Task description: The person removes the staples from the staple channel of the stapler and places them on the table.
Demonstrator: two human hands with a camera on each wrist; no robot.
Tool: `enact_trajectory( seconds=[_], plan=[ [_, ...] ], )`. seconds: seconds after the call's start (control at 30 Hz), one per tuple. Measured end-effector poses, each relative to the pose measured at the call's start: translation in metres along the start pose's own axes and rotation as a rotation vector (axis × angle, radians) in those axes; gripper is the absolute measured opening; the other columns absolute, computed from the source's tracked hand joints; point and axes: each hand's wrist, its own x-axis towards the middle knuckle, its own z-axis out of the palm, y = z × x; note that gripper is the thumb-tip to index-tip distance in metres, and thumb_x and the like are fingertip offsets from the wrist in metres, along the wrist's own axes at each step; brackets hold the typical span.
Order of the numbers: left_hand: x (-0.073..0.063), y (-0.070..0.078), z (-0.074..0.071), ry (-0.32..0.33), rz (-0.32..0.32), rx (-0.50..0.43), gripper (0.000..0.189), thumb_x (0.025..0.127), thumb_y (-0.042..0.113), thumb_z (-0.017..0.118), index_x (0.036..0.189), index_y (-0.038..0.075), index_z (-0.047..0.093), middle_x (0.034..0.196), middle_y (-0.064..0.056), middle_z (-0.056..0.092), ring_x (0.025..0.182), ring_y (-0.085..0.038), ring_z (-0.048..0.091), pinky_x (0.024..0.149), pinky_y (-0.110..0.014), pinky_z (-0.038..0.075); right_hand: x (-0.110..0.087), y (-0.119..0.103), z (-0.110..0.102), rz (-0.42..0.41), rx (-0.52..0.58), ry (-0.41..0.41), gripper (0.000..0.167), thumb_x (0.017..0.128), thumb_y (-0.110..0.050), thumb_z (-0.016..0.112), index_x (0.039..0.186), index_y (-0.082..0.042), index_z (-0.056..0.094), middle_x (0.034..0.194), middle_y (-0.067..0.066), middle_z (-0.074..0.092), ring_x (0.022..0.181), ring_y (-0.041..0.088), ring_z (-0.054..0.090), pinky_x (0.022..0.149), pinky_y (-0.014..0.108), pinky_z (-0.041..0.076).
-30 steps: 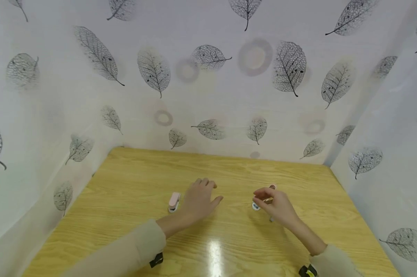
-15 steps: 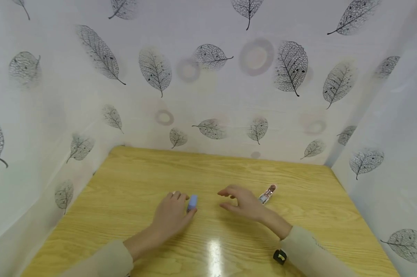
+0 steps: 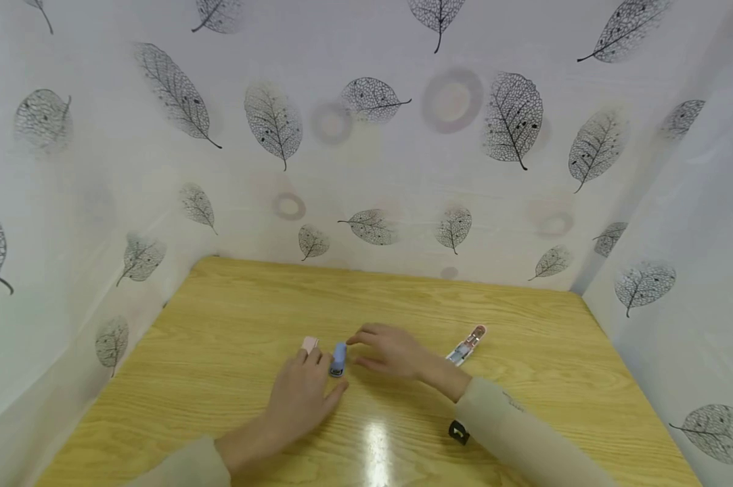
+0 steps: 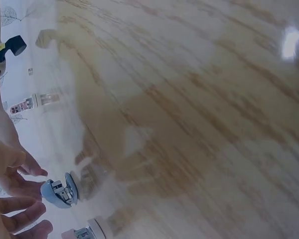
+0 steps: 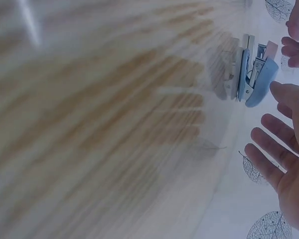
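A small blue stapler stands on the wooden table between my two hands. To its left is a pink stapler, partly covered by the fingers of my left hand. That hand lies low over the table with fingers extended and thumb spread; whether it touches either stapler I cannot tell. My right hand reaches in from the right, fingertips beside the blue stapler, thumb apart from the fingers. In the right wrist view its fingers spread loosely near the blue stapler, gripping nothing.
Right of my right hand lies a long, narrow clear-and-pink object, its near end hidden by the wrist. Leaf-patterned sheeting walls the table at the back and both sides.
My right hand has moved left from the clear-and-pink object to the blue stapler. My left hand has shifted left and back, uncovering the blue stapler.
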Motion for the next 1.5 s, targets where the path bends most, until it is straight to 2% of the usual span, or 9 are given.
enact_trajectory(
  seconds=[0.17, 0.37, 0.57, 0.83, 0.97, 1.13, 1.43, 1.5],
  plan=[
    [0.0, 0.002, 0.002, -0.026, -0.005, 0.035, 0.052, 0.084, 0.054, 0.085, 0.101, 0.007, 0.072, 0.09, -0.003, 0.071, 0.078, -0.017, 0.062, 0.066, -0.029, 0.052, 0.013, -0.002, 0.004, -0.018, -0.027, -0.056, 0.037, 0.1, -0.029, 0.073, 0.134, -0.015, 0.069, 0.129, 0.002, 0.072, 0.118, 0.018, 0.07, 0.099, 0.033, 0.059],
    [0.004, 0.0, 0.007, -0.002, 0.016, 0.088, 0.052, 0.083, 0.055, 0.085, 0.098, 0.007, 0.073, 0.093, -0.006, 0.072, 0.084, -0.022, 0.063, 0.068, -0.032, 0.05, 0.021, -0.005, 0.008, -0.024, -0.067, -0.109, 0.04, 0.101, -0.032, 0.071, 0.138, -0.017, 0.067, 0.134, 0.002, 0.07, 0.122, 0.019, 0.068, 0.099, 0.034, 0.059],
    [0.006, -0.002, 0.01, -0.001, 0.017, 0.109, 0.047, 0.082, 0.053, 0.086, 0.09, 0.009, 0.073, 0.089, -0.005, 0.069, 0.081, -0.02, 0.059, 0.066, -0.031, 0.045, 0.02, -0.003, 0.013, -0.071, -0.106, -0.086, 0.035, 0.102, -0.033, 0.071, 0.134, -0.018, 0.07, 0.128, 0.0, 0.073, 0.117, 0.016, 0.07, 0.097, 0.031, 0.059],
    [0.011, -0.003, 0.02, 0.004, 0.02, 0.119, 0.041, 0.086, 0.05, 0.084, 0.092, 0.01, 0.074, 0.087, -0.005, 0.068, 0.081, -0.021, 0.059, 0.069, -0.032, 0.047, 0.007, 0.001, 0.012, -0.083, -0.091, 0.006, 0.028, 0.097, -0.028, 0.077, 0.122, -0.015, 0.075, 0.113, 0.0, 0.075, 0.102, 0.014, 0.072, 0.086, 0.025, 0.059],
    [0.014, 0.0, 0.024, 0.025, 0.023, 0.075, 0.033, 0.084, 0.041, 0.086, 0.091, 0.011, 0.073, 0.089, -0.005, 0.067, 0.087, -0.025, 0.062, 0.074, -0.037, 0.05, -0.001, 0.004, 0.01, -0.069, -0.083, 0.006, 0.027, 0.097, -0.028, 0.077, 0.121, -0.016, 0.075, 0.111, -0.001, 0.075, 0.1, 0.013, 0.071, 0.084, 0.023, 0.059],
    [0.019, 0.007, 0.029, 0.047, 0.045, 0.018, 0.029, 0.082, 0.035, 0.088, 0.088, 0.012, 0.072, 0.088, -0.004, 0.067, 0.087, -0.023, 0.062, 0.076, -0.037, 0.05, -0.012, 0.008, 0.01, -0.051, -0.087, 0.0, 0.027, 0.096, -0.026, 0.078, 0.119, -0.015, 0.075, 0.109, -0.001, 0.075, 0.097, 0.012, 0.071, 0.083, 0.022, 0.058],
    [0.038, 0.022, 0.036, 0.004, 0.079, -0.035, 0.025, 0.087, 0.034, 0.085, 0.087, 0.013, 0.07, 0.087, -0.002, 0.066, 0.084, -0.02, 0.061, 0.071, -0.035, 0.05, -0.036, 0.019, 0.0, 0.02, -0.089, -0.005, 0.028, 0.095, -0.027, 0.079, 0.119, -0.014, 0.074, 0.108, -0.001, 0.074, 0.094, 0.012, 0.07, 0.08, 0.021, 0.058],
    [0.042, 0.025, 0.038, -0.033, 0.097, -0.041, 0.024, 0.091, 0.035, 0.082, 0.091, 0.013, 0.071, 0.089, -0.002, 0.067, 0.088, -0.02, 0.062, 0.074, -0.035, 0.052, -0.041, 0.021, -0.002, 0.029, -0.09, 0.005, 0.027, 0.094, -0.025, 0.08, 0.118, -0.013, 0.075, 0.107, -0.001, 0.074, 0.094, 0.012, 0.07, 0.079, 0.022, 0.058]
  ],
)
